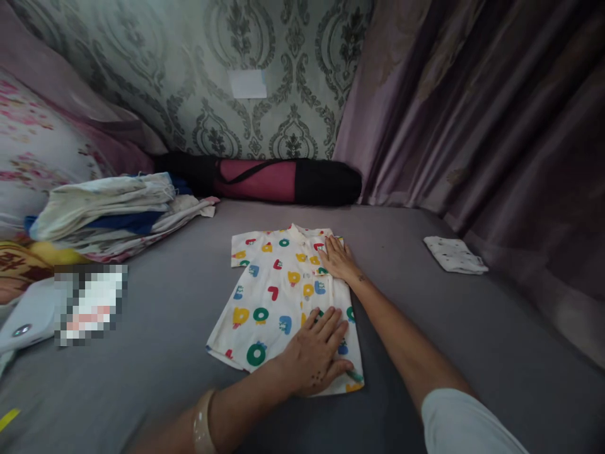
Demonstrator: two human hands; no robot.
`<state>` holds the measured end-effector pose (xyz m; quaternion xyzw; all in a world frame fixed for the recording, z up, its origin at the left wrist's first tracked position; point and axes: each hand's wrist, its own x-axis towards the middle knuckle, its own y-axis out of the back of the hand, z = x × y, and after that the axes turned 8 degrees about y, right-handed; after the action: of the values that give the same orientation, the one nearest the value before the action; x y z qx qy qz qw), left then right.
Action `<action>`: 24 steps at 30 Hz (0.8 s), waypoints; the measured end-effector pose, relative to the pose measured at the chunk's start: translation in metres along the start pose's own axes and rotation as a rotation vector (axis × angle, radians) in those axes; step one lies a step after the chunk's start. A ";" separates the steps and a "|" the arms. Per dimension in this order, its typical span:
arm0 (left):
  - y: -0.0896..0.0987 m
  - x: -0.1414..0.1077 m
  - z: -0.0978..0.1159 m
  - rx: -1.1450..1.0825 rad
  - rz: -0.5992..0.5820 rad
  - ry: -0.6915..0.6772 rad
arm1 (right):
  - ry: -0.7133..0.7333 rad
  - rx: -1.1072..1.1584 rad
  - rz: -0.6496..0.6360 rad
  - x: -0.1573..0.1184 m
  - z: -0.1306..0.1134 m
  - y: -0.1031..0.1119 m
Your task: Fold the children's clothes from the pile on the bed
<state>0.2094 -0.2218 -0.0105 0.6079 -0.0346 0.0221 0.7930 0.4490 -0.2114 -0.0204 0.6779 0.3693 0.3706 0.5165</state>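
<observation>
A small white short-sleeved shirt (271,293) with colourful letter prints lies spread on the grey bed sheet, its collar pointing away from me. My left hand (319,350) rests flat on the lower right part of the shirt, fingers stretched out. Higher up, near the right shoulder and sleeve, my right hand (338,258) presses flat on the cloth. The right sleeve is mostly hidden: whether it is folded in or under my hand, I cannot tell. A pale bangle (203,421) is on my left wrist.
A folded white dotted cloth (454,255) lies at the right. Stacked clothes (113,214) sit at the left, above a white device (35,315). A long black and maroon bag (258,181) lies along the patterned wall. Purple curtains (425,113) hang at the right.
</observation>
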 end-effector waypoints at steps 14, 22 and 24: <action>0.004 -0.006 0.000 -0.033 -0.035 0.130 | 0.208 0.051 -0.143 -0.001 -0.033 -0.008; 0.006 -0.005 0.001 -0.029 -0.043 0.129 | 0.216 0.052 -0.119 -0.004 -0.035 -0.003; 0.008 -0.006 0.001 -0.041 -0.054 0.126 | 0.251 0.056 -0.074 -0.008 -0.039 0.000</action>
<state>0.2023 -0.2208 -0.0030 0.5896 0.0316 0.0382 0.8061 0.4109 -0.2015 -0.0137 0.6264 0.4659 0.4228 0.4602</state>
